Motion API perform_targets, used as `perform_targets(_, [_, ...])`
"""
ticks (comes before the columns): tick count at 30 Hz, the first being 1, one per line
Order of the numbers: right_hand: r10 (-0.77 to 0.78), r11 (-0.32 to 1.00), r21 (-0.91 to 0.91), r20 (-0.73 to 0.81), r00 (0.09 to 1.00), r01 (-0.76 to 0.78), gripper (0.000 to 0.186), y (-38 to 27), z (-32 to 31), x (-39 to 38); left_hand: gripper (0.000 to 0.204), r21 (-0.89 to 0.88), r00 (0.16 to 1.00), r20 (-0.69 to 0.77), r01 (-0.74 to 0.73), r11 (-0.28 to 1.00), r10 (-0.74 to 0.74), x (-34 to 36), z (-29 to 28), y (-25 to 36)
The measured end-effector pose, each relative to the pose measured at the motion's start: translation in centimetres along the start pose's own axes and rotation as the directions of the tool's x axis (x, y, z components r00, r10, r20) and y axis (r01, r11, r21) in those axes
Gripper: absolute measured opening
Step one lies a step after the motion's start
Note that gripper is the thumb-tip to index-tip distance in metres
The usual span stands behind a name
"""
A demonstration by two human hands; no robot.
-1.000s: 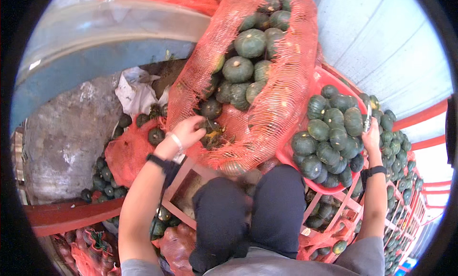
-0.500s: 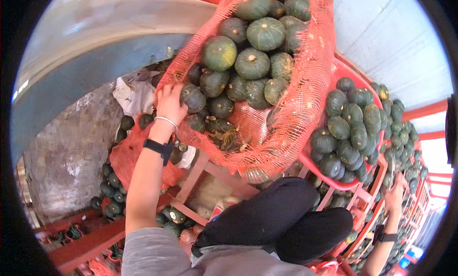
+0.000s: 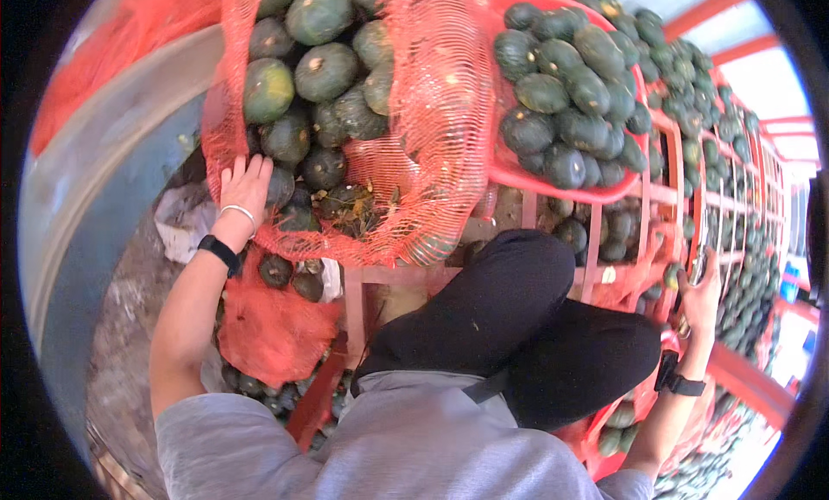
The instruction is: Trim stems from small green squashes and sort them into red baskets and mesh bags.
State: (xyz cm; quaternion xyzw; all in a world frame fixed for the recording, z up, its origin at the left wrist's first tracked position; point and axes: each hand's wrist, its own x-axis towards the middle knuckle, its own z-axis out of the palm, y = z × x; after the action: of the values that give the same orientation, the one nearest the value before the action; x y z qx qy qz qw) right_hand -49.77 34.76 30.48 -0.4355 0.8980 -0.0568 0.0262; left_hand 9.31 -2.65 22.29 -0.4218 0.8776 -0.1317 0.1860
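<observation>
Head view, sole view.

Item: left hand (image 3: 244, 193), white bracelet and dark wristband at the wrist. Fingers lie extended at the near-left edge of a large red mesh bag (image 3: 445, 94), against a dark green squash (image 3: 280, 187); whether they grasp it or only rest there, cannot tell.

Item: said squash, inside the bag's torn-open side, among others of its kind; withered scraps (image 3: 354, 208) lie just beside.

Item: right hand (image 3: 704, 294), well apart, lower right; fingers closed about a slim metallic tool (image 3: 700, 239), exact kind unclear.

Item: red tub (image 3: 501, 174), heaped with green squashes (image 3: 585, 132), right of the bag.

Item: smaller red mesh bag (image 3: 276, 336), below the left hand.

Step in hand, by judgement: left hand engaging one squash at the opening. Next move would call for fingers firmly around it, clear of the netting, tool kept away from the mesh.
</observation>
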Motion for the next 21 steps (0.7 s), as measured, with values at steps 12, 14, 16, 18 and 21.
perform_targets(12, [0.257, 0.955, 0.163, -0.023, 0.966, -0.250, 0.049, -2.0, -2.6, -7.7, 0.079, -0.047, 0.986, 0.107, -0.122, 0.991, 0.126, 1.3, -1.2, 0.3])
perform_targets(14, [0.248, 0.949, 0.207, -0.027, 0.969, -0.237, 0.045, -2.8, -2.9, -7.6, 0.083, -0.035, 0.989, 0.107, -0.102, 0.994, 0.106, 1.1, -0.8, -0.3])
perform_targets(16, [0.265, 0.952, 0.174, -0.055, 0.963, -0.252, 0.049, -2.4, -3.4, -8.1, 0.087, -0.051, 0.991, 0.097, -0.087, 0.995, 0.091, 1.3, -0.3, 0.0])
perform_targets(18, [0.268, 0.950, 0.184, -0.074, 0.961, -0.251, 0.051, -2.6, -3.3, -8.9, 0.086, -0.049, 0.992, 0.097, -0.080, 0.996, 0.084, 1.1, -0.6, -0.1])
perform_targets(21, [0.284, 0.932, 0.245, -0.033, 0.958, -0.268, 0.051, -3.5, -3.1, -9.5, 0.083, -0.051, 0.993, 0.075, -0.086, 0.995, 0.090, 0.4, -1.2, -0.6])
